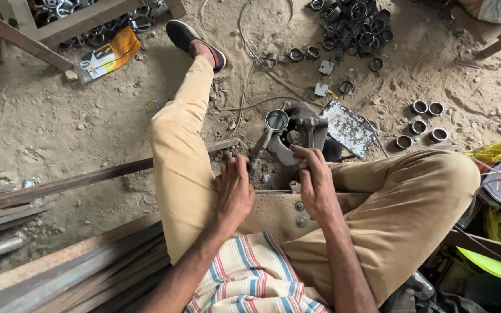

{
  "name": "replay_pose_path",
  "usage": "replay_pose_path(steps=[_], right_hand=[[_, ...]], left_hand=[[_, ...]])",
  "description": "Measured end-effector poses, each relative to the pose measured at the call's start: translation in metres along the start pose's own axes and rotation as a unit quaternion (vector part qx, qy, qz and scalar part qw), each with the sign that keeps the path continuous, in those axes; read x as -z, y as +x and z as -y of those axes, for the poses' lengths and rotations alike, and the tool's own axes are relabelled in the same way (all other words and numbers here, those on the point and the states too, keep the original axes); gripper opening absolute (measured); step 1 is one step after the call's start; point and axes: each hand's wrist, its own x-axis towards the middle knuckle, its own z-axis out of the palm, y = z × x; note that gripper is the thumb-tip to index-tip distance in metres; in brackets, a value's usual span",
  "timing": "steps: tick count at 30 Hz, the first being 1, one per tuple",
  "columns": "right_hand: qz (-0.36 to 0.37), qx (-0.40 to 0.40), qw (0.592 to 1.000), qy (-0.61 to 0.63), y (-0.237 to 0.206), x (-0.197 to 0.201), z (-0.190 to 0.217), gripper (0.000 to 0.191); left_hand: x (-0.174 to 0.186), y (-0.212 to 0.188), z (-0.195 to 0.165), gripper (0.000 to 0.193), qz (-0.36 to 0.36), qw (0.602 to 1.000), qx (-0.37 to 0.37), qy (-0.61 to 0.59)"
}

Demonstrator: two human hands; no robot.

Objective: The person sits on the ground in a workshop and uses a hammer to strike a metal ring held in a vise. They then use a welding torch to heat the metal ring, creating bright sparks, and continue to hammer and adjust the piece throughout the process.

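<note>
Metal ring (276,120) on the tool (260,148) gripped by left hand (234,191); right hand (314,182) clasps the lever (310,132).

**One printed pack on the sandy floor**

We see a single package: a flat rectangular carton (109,56) lying tilted on the sand at the upper left, just below a slanted wooden beam (82,20). Its face is orange-yellow on the right end, with a white and dark printed panel towards the left. We find no signs or screens anywhere.
</note>
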Motion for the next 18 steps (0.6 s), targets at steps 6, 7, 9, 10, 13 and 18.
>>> replay_pose_path(steps=[6, 7, 9, 10, 13, 18], right_hand=[[-0.071, -0.055, 0.996, 0.005, 0.004, 0.009, -0.015, 0.048], [-0.086, -0.072, 0.994, 0.009, 0.005, 0.010, -0.016, 0.050], [-0.088, -0.064, 0.994, -0.001, 0.006, 0.011, -0.018, 0.050], [-0.089, -0.061, 0.994, -0.006, 0.006, 0.011, -0.018, 0.050], [-0.082, -0.023, 0.996, 0.001, 0.005, 0.010, -0.018, 0.047], [-0.067, -0.038, 0.997, 0.000, 0.004, 0.008, -0.017, 0.045]], left_hand=[[0.013, 0.005, -0.016, 0.043, -0.032, 0.997, 0.018, -0.068], [0.018, 0.009, -0.017, 0.037, 0.015, 0.978, 0.091, -0.186], [0.023, 0.015, -0.021, 0.038, 0.049, 0.901, 0.173, -0.395], [0.024, 0.018, -0.024, 0.044, 0.034, 0.854, 0.182, -0.486], [0.028, 0.024, -0.023, 0.052, 0.015, 0.768, 0.221, -0.600], [0.026, 0.023, -0.005, 0.044, 0.005, 0.726, 0.269, -0.633]])
